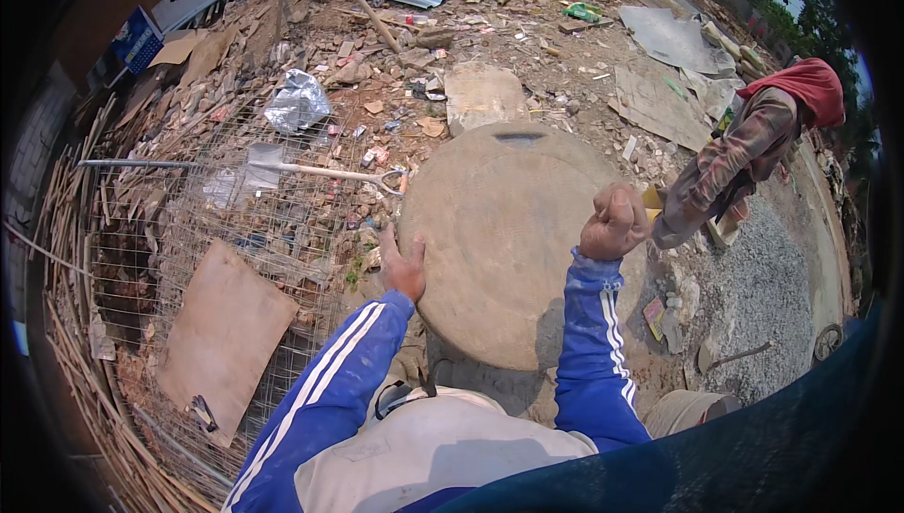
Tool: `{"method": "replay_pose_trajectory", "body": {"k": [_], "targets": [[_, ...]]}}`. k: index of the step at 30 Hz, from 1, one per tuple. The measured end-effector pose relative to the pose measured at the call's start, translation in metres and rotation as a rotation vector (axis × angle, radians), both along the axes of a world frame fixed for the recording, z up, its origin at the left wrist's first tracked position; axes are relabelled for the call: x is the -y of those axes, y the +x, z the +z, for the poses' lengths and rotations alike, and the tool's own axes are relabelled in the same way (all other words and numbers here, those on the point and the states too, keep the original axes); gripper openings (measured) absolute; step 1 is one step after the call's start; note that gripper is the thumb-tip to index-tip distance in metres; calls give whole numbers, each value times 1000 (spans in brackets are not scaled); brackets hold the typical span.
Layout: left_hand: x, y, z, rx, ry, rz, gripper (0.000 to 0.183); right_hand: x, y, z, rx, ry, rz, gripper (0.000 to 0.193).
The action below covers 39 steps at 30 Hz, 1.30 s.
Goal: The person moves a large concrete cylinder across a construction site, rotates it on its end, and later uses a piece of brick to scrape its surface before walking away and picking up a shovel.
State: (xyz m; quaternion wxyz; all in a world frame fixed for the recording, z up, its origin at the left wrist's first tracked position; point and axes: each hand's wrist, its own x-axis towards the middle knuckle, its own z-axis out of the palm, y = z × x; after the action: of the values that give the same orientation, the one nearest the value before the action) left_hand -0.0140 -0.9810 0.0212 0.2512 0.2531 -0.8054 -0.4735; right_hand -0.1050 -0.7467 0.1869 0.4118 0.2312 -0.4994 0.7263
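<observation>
The left hand (pixel 403 268), thumb and fingers spread, meets the left edge of a gritty, grey-brown, concrete-like round slab (pixel 508 240) just ahead. The right hand (pixel 614 222) is raised, wrist bent, before the slab's right side, fingers curled into a tight fist. A narrow slot (pixel 520 139) marks the far rim.
</observation>
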Motion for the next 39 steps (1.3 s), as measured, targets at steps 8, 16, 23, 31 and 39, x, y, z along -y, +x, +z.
{"method": "replay_pose_trajectory", "body": {"k": [8,16,23,31,39], "targets": [[19,5,-15,-35,-49,8,63,18,-7,111,-221,-153,205,32],[5,3,-12,-56,-66,-83,64,-2,-33,-22,408,111,-48,33],[8,-1,-15,-61,-48,-67,64,-5,-15,-38,288,138,-131,31],[5,7,-4,-30,-45,-77,66,4,-20,-120,624,140,-25,30],[2,-5,-12,-100,-64,-175,67,-12,-32,-114,661,157,-152,36]]}}
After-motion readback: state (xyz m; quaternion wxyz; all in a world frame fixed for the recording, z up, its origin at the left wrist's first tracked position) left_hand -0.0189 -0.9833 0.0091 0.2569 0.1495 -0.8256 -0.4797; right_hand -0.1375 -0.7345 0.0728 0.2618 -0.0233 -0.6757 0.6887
